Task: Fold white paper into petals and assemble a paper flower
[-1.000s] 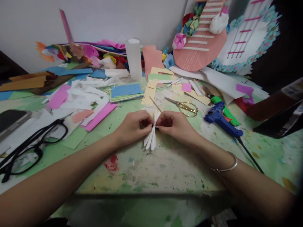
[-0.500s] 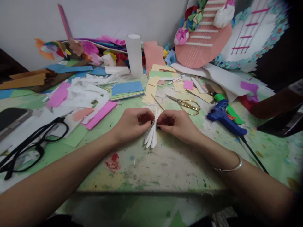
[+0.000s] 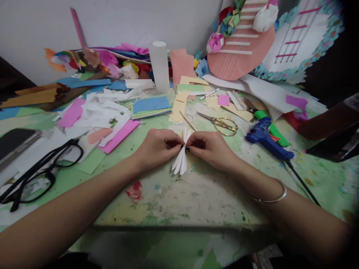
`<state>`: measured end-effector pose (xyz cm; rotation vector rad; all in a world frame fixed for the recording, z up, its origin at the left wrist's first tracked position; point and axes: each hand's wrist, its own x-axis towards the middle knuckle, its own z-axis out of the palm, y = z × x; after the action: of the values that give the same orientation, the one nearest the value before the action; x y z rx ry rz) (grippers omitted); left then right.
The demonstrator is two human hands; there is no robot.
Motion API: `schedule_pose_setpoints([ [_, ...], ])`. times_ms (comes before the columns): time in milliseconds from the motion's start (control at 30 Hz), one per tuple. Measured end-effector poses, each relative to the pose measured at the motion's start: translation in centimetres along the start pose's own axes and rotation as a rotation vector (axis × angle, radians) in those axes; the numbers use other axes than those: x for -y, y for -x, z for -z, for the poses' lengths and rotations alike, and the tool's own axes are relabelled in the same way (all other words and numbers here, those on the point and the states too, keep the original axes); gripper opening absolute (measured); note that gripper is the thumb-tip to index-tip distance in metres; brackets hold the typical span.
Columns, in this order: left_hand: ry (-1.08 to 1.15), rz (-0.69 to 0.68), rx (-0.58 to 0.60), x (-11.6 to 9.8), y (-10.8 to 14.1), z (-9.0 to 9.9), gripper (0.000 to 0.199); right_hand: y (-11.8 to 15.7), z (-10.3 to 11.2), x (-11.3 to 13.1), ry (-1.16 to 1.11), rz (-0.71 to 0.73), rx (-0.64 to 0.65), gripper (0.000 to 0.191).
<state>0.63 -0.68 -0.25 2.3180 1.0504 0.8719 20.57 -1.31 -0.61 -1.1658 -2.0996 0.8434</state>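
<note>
A pleated piece of white paper stands pinched at its waist, its folds fanning out below and a shorter end above. My left hand closes thumb and index finger on the waist from the left. From the other side, my right hand pinches at the same spot, fingertips almost meeting the left ones. Whether a thin string lies under the fingertips I cannot make out. Just beyond the hands are a thin wooden stick and gold-handled scissors.
A blue glue gun lies at right. To the left are black glasses, a phone and white paper scraps. A stack of coloured paper, a white cylinder and a paper guitar stand farther back.
My fingertips have drawn closer together at the waist of the white paper. The view has shifted very slightly; the other things lie where they were.
</note>
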Motion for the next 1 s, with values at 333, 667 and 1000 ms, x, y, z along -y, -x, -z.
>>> schedule_pose_setpoints([
  [333,-0.052,0.029,0.029,-0.29,-0.18,-0.08,0.01,-0.07,0.03,0.26,0.024,0.007,0.017,0.01],
  [667,-0.047,0.042,0.029,-0.07,-0.32,-0.16,0.007,-0.04,-0.04,0.34,-0.007,-0.019,0.013,0.008],
  [1000,-0.002,0.038,0.056,0.14,-0.27,-0.44,0.008,-0.22,-0.78,-0.32,-0.234,-0.049,-0.058,0.007],
])
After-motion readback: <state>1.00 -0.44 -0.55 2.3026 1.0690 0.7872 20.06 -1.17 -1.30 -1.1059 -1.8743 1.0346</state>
